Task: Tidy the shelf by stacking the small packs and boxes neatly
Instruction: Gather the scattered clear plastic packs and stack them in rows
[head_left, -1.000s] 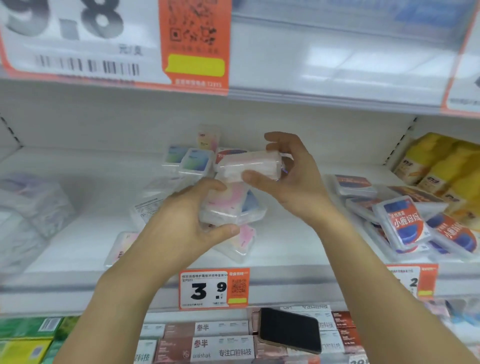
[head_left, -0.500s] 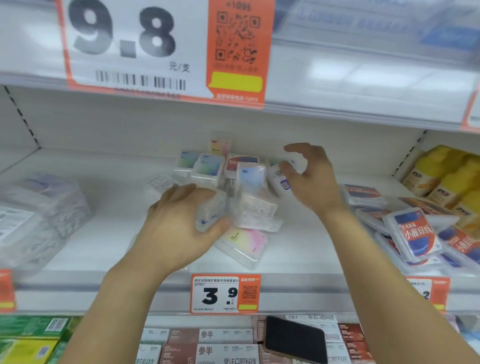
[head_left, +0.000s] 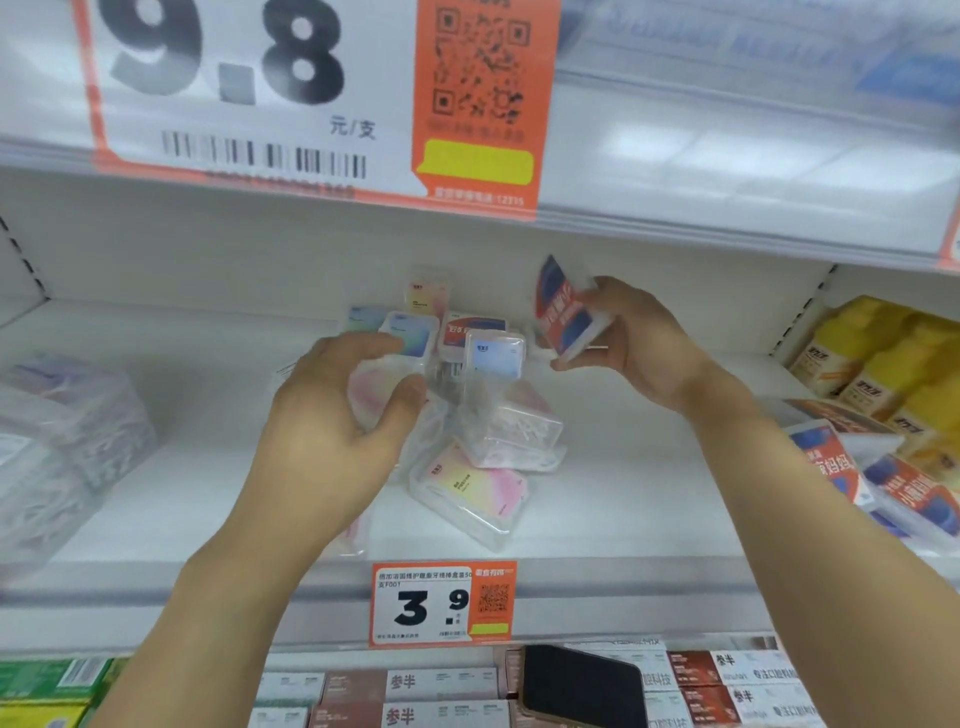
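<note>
I note the left hand (head_left: 332, 415) gripping a pink clear-plastic pack (head_left: 371, 395). The right hand (head_left: 631, 338) holds a red-and-blue labelled flat box (head_left: 563, 312). Sorting step; next, I judge, stack it squarely.

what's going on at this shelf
A person is sorting a jumbled pile of small clear packs in the middle of a white shop shelf. The left hand grips a pinkish pack at the pile's edge. The right hand holds an orange and blue pack tilted in the air beside the pile. The packs are not yet stacked neatly.
</note>
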